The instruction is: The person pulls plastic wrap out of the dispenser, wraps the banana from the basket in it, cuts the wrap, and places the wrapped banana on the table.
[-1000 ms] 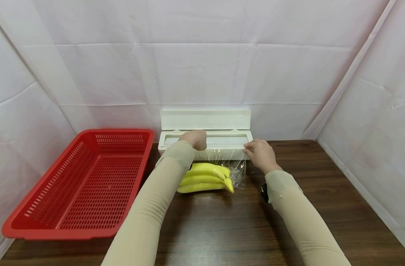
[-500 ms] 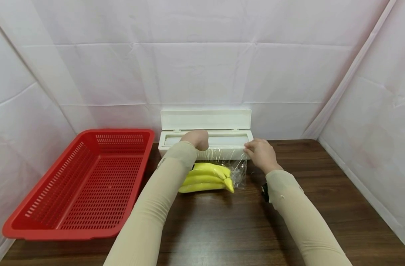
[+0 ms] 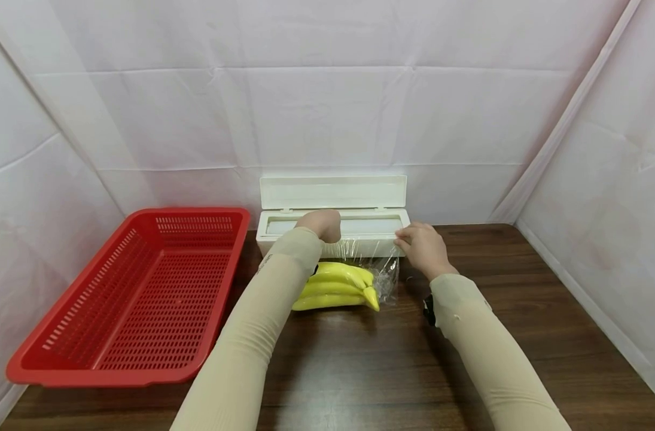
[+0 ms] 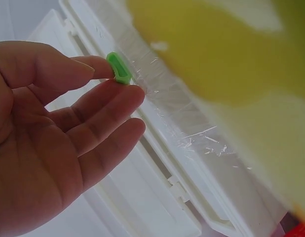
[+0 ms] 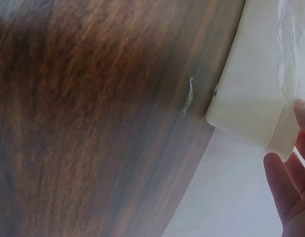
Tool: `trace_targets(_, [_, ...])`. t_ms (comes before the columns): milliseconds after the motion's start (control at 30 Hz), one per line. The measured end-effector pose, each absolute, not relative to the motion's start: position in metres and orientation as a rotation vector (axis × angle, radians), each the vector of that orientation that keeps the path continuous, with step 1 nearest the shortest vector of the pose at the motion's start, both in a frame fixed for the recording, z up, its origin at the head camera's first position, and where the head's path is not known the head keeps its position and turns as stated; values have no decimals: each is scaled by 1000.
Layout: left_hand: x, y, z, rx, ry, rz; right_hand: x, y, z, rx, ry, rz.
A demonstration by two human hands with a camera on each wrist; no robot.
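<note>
so the thing to look at here is the green slider (image 4: 119, 69), sitting on the front edge of the white box (image 3: 359, 235). the box's long axis runs left to right, so that edge does too, and the slider is right at the left hand (image 4: 49, 118), way nearer to it than to the other one. from the head view i'd put the left hand around mid-box, though the slider itself is hidden from up there.

grip-wise: left index fingertip is against the slider, the other fingers loosely bent and a bit spread, thumb looks short of it. right hand (image 3: 424, 248) pinches the right front corner of the box, thumb over the film (image 3: 381, 278). can't tell how hard it's pressing.

film hangs off the front edge down toward the bananas (image 3: 335, 290), which lie on the table (image 3: 338, 371) just in front of the box, roughly parallel to it, stems to the right. left forearm covers their other end.

lid (image 3: 332, 191) stands open behind, red basket (image 3: 101, 377) is off to the left. between slider and right corner i see no solid thing in the way, just the right fingers at the end.
</note>
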State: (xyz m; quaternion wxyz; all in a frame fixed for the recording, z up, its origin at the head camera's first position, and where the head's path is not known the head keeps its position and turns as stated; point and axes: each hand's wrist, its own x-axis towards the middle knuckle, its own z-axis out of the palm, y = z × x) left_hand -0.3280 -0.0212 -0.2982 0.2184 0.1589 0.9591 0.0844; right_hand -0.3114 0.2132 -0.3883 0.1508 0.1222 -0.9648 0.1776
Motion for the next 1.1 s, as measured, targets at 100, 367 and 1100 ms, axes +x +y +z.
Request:
trace_targets(100, [-328, -20, -298, 441, 2652, 228, -311, 212, -387, 352, -2775, 509])
trace_targets(367, [-329, -19, -299, 453, 2652, 232, -312, 212, -387, 348, -2785, 503])
trace_targets(1100, [-330, -13, -304, 448, 2654, 264, -314, 215, -391, 345, -2782, 499])
